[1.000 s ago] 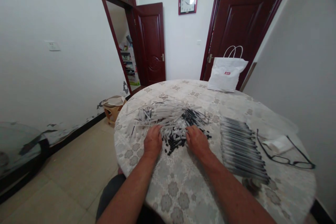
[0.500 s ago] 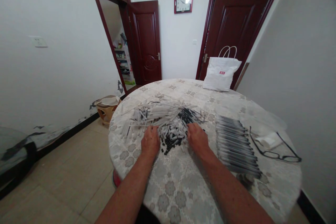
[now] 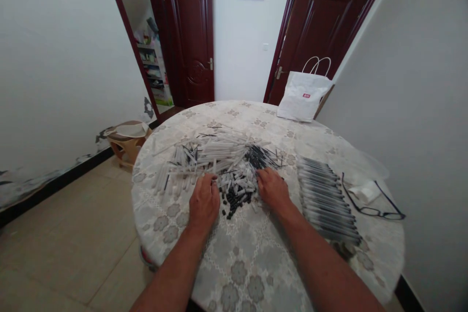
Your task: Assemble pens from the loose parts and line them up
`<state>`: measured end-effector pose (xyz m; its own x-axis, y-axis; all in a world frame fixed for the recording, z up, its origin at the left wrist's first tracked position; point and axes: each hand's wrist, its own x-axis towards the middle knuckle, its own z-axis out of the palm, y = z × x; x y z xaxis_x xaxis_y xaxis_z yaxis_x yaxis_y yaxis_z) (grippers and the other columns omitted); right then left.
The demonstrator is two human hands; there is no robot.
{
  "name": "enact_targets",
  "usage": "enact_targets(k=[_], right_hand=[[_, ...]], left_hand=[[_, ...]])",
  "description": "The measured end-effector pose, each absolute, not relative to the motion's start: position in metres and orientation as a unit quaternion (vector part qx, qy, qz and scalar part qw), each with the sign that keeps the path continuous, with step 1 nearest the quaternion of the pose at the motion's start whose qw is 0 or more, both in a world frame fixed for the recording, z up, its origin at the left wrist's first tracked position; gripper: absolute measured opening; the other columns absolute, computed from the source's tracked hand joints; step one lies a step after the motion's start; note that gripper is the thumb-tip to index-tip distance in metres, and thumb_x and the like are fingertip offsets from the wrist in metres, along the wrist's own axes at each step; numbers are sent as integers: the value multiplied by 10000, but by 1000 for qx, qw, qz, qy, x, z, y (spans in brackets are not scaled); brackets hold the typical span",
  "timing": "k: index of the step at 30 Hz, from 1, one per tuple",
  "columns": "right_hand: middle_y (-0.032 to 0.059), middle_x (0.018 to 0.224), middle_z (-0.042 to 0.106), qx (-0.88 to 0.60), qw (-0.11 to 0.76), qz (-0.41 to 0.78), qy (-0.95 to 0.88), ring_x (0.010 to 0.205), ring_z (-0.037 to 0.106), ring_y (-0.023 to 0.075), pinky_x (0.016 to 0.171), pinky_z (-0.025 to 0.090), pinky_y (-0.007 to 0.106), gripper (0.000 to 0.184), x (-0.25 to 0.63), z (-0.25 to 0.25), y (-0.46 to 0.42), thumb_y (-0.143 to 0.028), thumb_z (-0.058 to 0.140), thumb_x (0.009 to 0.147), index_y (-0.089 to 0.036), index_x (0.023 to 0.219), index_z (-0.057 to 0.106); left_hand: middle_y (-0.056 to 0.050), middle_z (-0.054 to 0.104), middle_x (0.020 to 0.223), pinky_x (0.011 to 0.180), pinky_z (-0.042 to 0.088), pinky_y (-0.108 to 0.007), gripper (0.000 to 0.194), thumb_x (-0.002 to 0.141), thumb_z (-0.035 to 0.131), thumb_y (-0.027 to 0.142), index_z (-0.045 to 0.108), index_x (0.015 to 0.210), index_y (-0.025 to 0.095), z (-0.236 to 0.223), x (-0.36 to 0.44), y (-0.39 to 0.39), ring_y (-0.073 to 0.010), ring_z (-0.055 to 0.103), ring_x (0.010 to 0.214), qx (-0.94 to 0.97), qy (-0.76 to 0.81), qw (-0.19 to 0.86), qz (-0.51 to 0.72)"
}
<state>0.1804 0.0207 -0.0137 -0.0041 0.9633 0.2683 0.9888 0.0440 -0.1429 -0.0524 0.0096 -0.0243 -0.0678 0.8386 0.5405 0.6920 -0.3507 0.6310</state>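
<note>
My left hand [image 3: 204, 200] is closed at the near left of a heap of pen parts, with a pale pen barrel [image 3: 214, 165] sticking up at its fingertips. My right hand [image 3: 272, 187] is closed at the heap's right side, fingertips beside the dark pen refills [image 3: 259, 157]; what it pinches is too small to make out. Between the hands lie small black plugs [image 3: 234, 201] and short whitish pen tips [image 3: 237, 180]. Behind them spread many white pen barrels [image 3: 219, 150]. A row of pens [image 3: 325, 200] lies side by side to the right of my right hand.
Eyeglasses [image 3: 380, 213] and a white roll [image 3: 365, 191] lie at the right of the round table with its patterned cloth [image 3: 237, 248]. A white paper bag [image 3: 303, 97] stands at the far edge. A brown stool [image 3: 127, 142] is on the floor at left.
The view has tilted down and shifted a little. A pale barrel now shows upright at my left fingertips. My right hand stays by the refills, its fingers still closed.
</note>
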Motion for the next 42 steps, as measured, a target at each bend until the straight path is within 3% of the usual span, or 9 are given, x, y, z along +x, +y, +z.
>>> enact_targets(k=[7,14,18,24,27,31,34,37,42], right_hand=[[72,1087,692,-697,181,-28,-694,1010,633,194,875,447,260,256,186,-16,18,-220,502,994,-215,1173,684],[80,1067,682,-690,199,-27,-696,1009,628,195,893,460,261,248,184,-7,16,-211,498,983,-204,1142,689],[78,1071,667,-698,193,-33,-689,1002,625,197,874,470,262,262,180,-5,17,-190,510,958,-214,1144,693],[79,1108,656,-701,223,-44,-675,1010,622,189,879,477,254,270,180,-7,17,-165,494,959,-225,1134,691],[92,1109,661,-684,285,-51,-669,1017,626,186,917,474,262,280,186,-3,16,-173,453,992,-201,1143,688],[97,1057,678,-633,430,-23,-644,1034,626,203,965,472,312,268,195,8,12,-291,446,1026,-191,1097,684],[43,881,679,-603,578,100,-541,815,643,180,783,521,305,305,197,15,9,-443,466,1020,-207,981,654],[-23,719,619,-530,697,276,-396,567,566,122,529,458,232,389,193,18,8,-584,503,973,-212,899,589],[-36,680,610,-450,752,349,-332,516,547,90,414,376,165,443,188,20,8,-638,611,889,-199,845,568]], left_hand=[[-66,661,1046,925,483,-359,219,993,446,281,654,1046,239,-11,-46,-5,-238,627,1016,650,515,214,517],[-54,609,968,790,515,-362,370,865,686,325,608,1216,238,-14,-39,-14,-219,599,805,680,496,233,488],[-67,611,985,791,522,-362,320,934,589,273,613,1252,254,-14,-37,-16,-215,600,808,719,456,217,478],[-96,692,1092,964,511,-412,263,994,502,329,690,1163,260,-13,-38,-14,-266,648,1057,713,449,222,492],[-85,715,1087,937,521,-397,279,984,523,367,711,1154,251,-12,-40,-12,-261,666,1040,673,470,249,515],[-39,702,858,723,536,-313,345,978,525,478,701,1117,216,-7,-37,-6,-186,661,750,541,493,355,581],[-20,672,782,614,526,-278,417,938,555,571,671,1058,189,2,-32,5,-157,641,673,407,458,466,639],[2,641,721,563,520,-254,425,865,660,568,649,1022,174,13,-24,19,-153,652,669,311,404,540,670],[22,636,675,563,539,-260,375,833,713,513,631,959,168,26,-5,40,-138,656,613,269,342,596,675]])
